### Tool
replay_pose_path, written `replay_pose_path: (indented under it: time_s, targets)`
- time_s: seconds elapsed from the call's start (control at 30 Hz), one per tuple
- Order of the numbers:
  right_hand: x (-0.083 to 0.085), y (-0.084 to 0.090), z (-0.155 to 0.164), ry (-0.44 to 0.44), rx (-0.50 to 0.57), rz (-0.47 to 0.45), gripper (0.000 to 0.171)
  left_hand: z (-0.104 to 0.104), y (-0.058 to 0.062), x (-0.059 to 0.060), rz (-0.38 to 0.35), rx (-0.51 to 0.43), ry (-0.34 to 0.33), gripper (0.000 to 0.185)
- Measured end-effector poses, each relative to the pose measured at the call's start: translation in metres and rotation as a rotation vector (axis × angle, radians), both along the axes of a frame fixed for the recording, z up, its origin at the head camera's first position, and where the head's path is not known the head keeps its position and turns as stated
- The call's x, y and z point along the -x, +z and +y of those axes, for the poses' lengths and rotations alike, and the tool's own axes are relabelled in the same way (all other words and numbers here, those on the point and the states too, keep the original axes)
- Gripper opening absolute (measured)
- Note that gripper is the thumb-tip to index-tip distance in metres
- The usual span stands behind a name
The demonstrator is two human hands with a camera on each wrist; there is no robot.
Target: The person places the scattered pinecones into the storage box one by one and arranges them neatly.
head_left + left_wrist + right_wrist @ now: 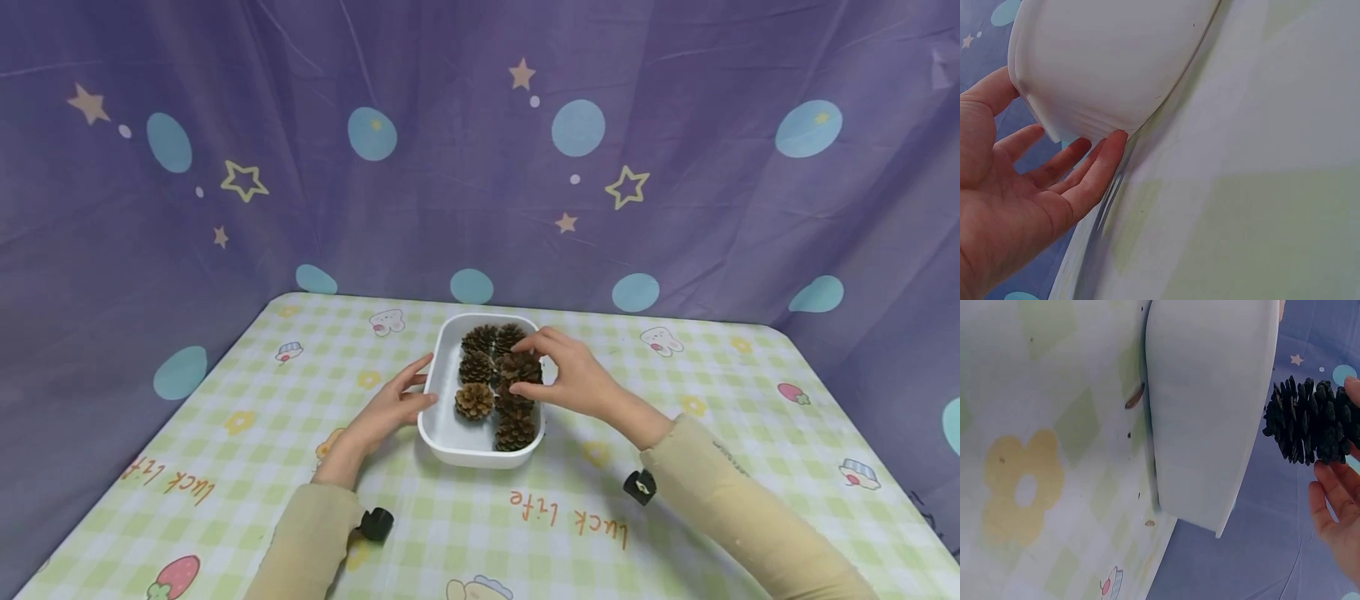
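We see the right hand [573,375] over the right side of a white tray [450,437] at the middle of the checked tablecloth [225,467], its thumb and fingers curled round a dark pine cone [520,367] that it holds just above the other pine cones [475,400] lying in the tray. The left hand [390,408] rests against the tray's left wall with its fingers straight and relaxed, gripping nothing. Behind the table we see a purple curtain [450,167] printed with stars and blue dots.
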State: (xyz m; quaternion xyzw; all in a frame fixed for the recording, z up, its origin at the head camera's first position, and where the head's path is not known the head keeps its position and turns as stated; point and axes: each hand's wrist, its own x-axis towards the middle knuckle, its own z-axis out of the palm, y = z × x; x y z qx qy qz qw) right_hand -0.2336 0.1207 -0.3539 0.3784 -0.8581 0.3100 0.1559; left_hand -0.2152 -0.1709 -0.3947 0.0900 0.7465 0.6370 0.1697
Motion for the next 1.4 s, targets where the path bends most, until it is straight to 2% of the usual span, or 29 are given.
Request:
replay_pose_path:
  time_s: [0.47,0.77,0.97,1.07,1.2,1.3,1.4]
  targets:
    - [-0.002,-0.003,-0.013,0.051,0.008,-0.004,0.046,-0.001,-0.001,0.001,0.005,-0.012,-0.013,0.068]
    - [-0.003,-0.001,-0.019,0.087,0.034,0.041,0.046,-0.001,-0.002,0.001,0.008,-0.006,-0.014,0.068]
    - [-0.007,-0.001,-0.026,0.121,0.044,0.016,0.045,-0.001,-0.002,0.001,0.009,-0.006,-0.01,0.068]
    - [-0.008,-0.003,-0.03,0.143,0.044,0.015,0.044,-0.002,-0.005,0.003,0.004,-0.005,-0.005,0.068]
    - [-0.009,-0.007,-0.035,0.177,0.043,0.019,0.043,-0.004,-0.016,0.01,0.012,-0.005,0.002,0.067]
    - [-0.01,-0.011,-0.037,0.195,0.033,0.0,0.042,-0.004,-0.013,0.008,0.014,-0.001,-0.001,0.066]
    - [-0.012,-0.016,-0.038,0.208,0.008,-0.027,0.04,-0.002,-0.005,0.003,0.011,0.008,-0.002,0.066]
